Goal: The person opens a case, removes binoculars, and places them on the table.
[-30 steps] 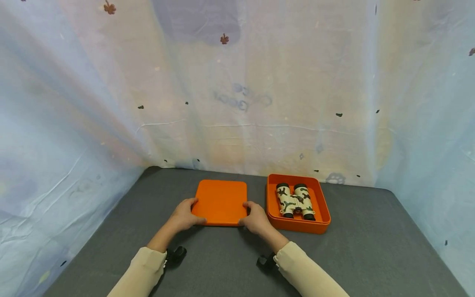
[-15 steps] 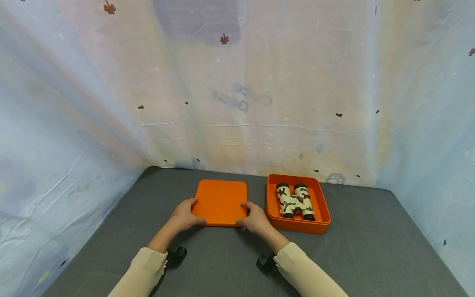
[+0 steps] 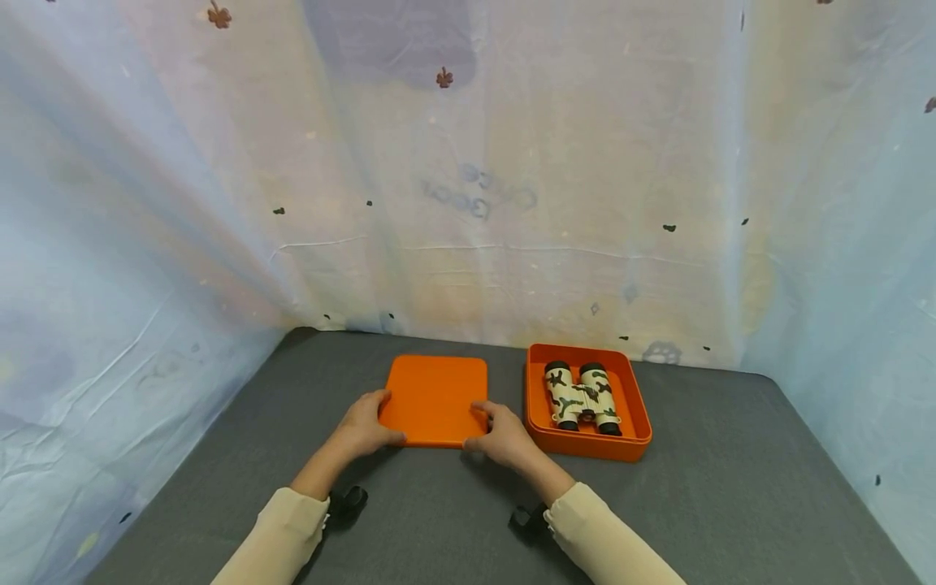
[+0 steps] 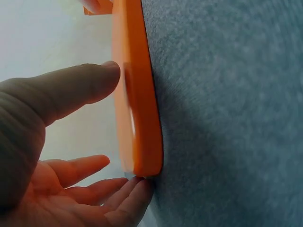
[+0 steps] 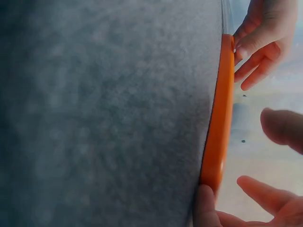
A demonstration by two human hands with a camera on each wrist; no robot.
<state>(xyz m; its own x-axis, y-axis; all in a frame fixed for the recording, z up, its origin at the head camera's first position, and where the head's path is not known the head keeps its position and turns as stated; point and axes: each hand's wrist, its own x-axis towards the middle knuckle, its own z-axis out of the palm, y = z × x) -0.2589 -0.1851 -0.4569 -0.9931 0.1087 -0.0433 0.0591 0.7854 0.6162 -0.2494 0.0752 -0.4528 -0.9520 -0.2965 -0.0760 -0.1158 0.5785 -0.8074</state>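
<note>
lid [image 3: 435, 394] is flat on the grey table [image 3: 439, 520], in front of me, just left of the box [image 3: 594, 444] with the binoculars [image 3: 566, 398] inside. i've got 2 hands on it, 1 per side, neither clamped. left hand [image 3: 363, 424]: digits apart, fingertips touching the side edge at the near corner, thumb [image 4: 90, 84] at the front edge; can't tell if the thumb presses or only hovers. right hand [image 3: 504, 435]: also spread, a lower finger [image 5: 205, 201] touching the edge at the near right corner, thumb [image 5: 284, 130] and index finger off the lid in the right wrist view. my read: step in hand is getting a sure hold on the sides. to do it well: get fingertips low on both side edges, close the right thumb to match the left, squeeze evenly so it doesn't skew. both holds sit near the front, so back end could droop if raised; slide hands toward mid-side first. smooth face probably slips under light contact. mind right knuckles, box is just beside them.
</note>
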